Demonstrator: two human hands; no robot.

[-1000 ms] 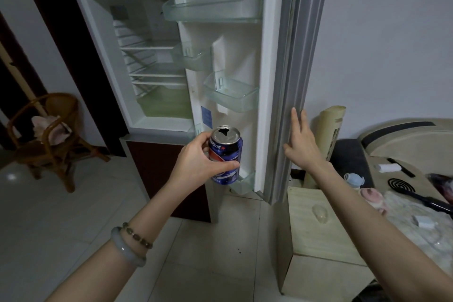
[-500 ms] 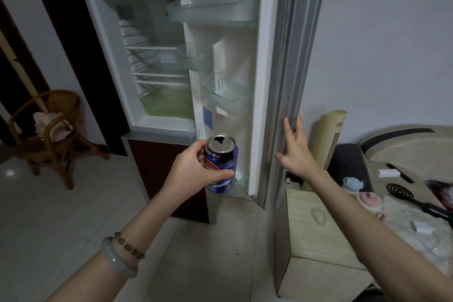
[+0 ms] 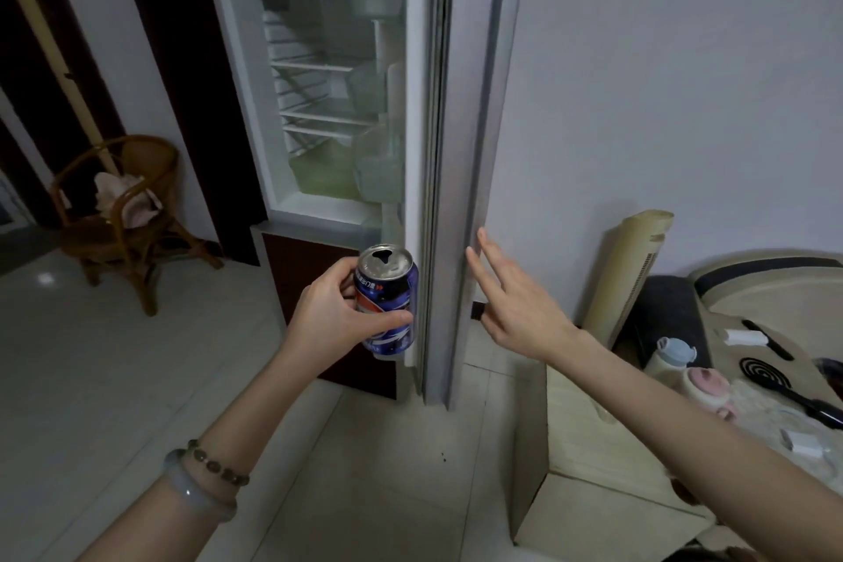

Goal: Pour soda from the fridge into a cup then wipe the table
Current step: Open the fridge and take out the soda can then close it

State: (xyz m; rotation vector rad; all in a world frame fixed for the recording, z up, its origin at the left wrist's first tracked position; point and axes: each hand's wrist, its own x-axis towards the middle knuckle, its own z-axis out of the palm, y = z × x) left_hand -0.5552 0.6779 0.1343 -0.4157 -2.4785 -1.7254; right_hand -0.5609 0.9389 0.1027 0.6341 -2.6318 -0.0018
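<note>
Two hands in view at the open fridge (image 3: 246,82), one occupied.
The left hand (image 3: 335,319) grasped the opened soda can (image 3: 387,310) upright, near the lower edge of the fridge door (image 3: 474,105). The right hand (image 3: 515,310) was flat, fingers straight, holding nothing, its fingertips at the door's outer face (contact not confirmable). A low cabinet (image 3: 588,434) stood near right.
</note>
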